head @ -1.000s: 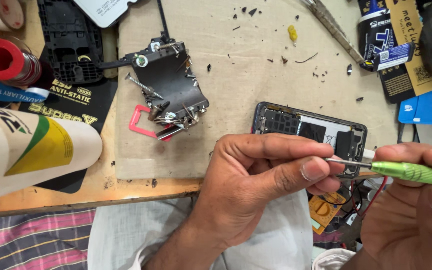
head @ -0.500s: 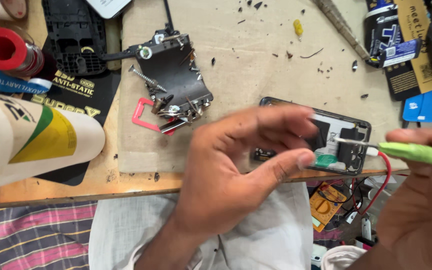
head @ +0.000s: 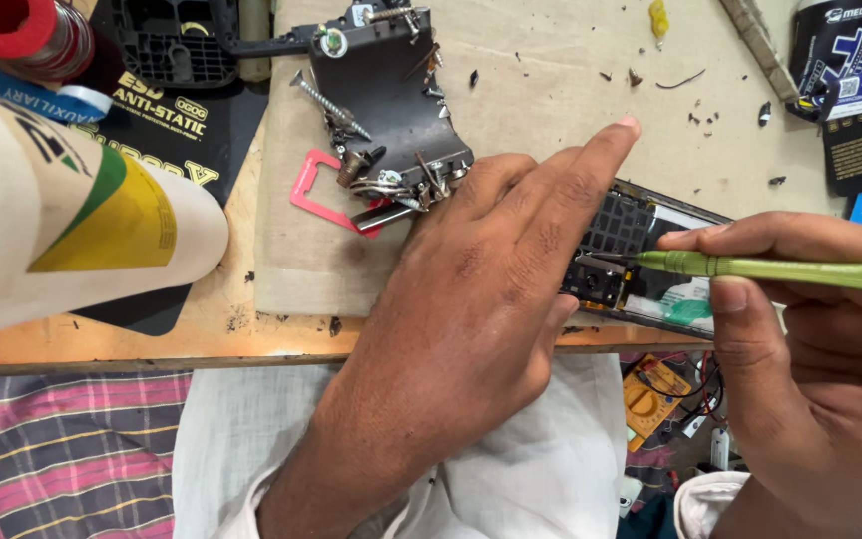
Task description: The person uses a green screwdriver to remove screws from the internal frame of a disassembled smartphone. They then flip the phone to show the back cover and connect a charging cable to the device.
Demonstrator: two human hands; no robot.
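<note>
My left hand (head: 481,289) reaches flat over the beige work mat (head: 551,90), fingers spread, tips next to a dark magnetic block (head: 386,95) covered with small screws and metal bits. It holds nothing and hides the left part of an opened phone (head: 641,265). My right hand (head: 800,329) grips a green screwdriver (head: 780,268); its tip rests on the phone's exposed circuit board near the camera module. A pink plastic tool (head: 316,190) lies under the block's lower left edge.
A big white cylinder with a green and yellow label (head: 62,210) lies at the left. A red-capped roll (head: 22,35) and a black anti-static mat (head: 172,110) sit behind it. Packaged parts (head: 850,90) crowd the far right. The wooden table edge (head: 152,349) runs along the front.
My left hand left the phone and moved up and left toward the screw-covered block, fingers spreading. The right hand kept the green screwdriver at the phone. The view has closed in.
</note>
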